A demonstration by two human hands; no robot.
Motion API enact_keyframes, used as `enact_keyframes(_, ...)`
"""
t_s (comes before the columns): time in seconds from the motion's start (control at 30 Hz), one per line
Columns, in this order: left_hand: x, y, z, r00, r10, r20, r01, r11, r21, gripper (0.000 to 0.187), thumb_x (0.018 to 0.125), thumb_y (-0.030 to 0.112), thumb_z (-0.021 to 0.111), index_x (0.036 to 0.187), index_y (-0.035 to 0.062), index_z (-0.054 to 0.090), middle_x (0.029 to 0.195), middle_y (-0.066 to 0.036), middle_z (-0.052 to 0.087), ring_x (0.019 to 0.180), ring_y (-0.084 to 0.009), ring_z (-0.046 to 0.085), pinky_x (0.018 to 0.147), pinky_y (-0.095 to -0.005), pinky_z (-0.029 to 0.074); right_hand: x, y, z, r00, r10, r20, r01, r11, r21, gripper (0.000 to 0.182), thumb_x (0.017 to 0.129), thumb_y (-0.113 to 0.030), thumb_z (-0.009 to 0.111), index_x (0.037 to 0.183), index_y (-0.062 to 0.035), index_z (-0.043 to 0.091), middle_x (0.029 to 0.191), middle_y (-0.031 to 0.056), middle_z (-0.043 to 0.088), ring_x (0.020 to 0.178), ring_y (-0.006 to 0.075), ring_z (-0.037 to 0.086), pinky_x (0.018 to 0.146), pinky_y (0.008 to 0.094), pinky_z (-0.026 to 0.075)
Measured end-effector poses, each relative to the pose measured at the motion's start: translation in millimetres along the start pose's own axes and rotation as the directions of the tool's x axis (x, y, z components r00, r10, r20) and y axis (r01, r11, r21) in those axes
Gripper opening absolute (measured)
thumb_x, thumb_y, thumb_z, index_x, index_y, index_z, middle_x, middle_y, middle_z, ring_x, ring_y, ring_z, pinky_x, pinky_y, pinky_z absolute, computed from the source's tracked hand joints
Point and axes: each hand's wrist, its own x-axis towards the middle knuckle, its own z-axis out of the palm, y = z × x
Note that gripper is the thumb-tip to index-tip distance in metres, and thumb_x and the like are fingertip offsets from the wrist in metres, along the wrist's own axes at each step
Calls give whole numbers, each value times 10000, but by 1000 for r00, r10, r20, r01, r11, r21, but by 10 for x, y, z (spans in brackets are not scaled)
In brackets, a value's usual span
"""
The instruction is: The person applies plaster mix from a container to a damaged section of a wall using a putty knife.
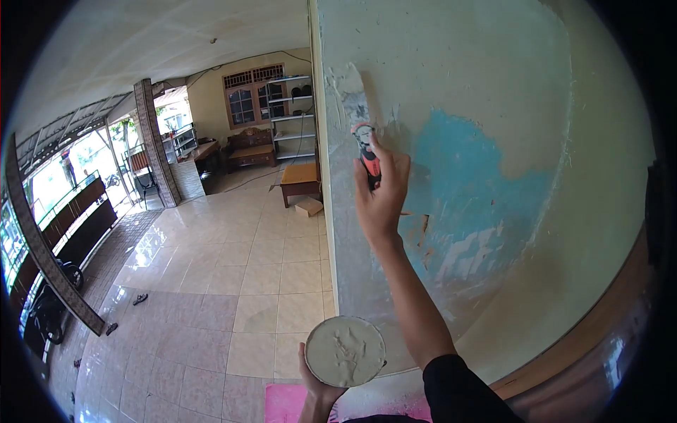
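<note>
My right hand (383,185) is closed around the red and black handle of a putty knife (358,106). The knife's blade, smeared with pale putty, lies against the wall (451,63) near its left edge. Low in the view, my left hand (317,377) holds a round tub of putty (346,351) from its left side and below; the putty surface is rough and ridged. A bare blue patch (458,151) shows on the wall to the right of my right hand, with scraped spots and brown marks below it.
A pink sheet (285,403) lies on the tiled floor (261,268) beneath the tub. Further back are an orange-topped table (300,174), a metal shelf (293,116) and a wooden bench (250,149). Pillars and a motorcycle (48,310) stand at the left.
</note>
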Motion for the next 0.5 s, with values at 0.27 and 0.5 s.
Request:
enact_keyframes(0.27,-31,-31,74,1000,11,-21,-11,1000,23,809,869,726,355,1439,155,404,1433,-93,441,1294,-332,423,1056,-564,347,-495,45,-66,993,110,36,-111,993,49,503,846,12,672,1326,-70,550,989,111,444,875,231,473,766,335,433)
enact_keyframes(0.5,-20,-42,25,999,24,-22,-24,999,23,809,869,728,348,1436,154,411,1429,-92,445,1290,-329,427,1056,-559,348,-1,29,65,1000,-23,7,23,999,-22,495,866,27,642,1339,-63,528,989,123,440,878,243,487,754,350,444)
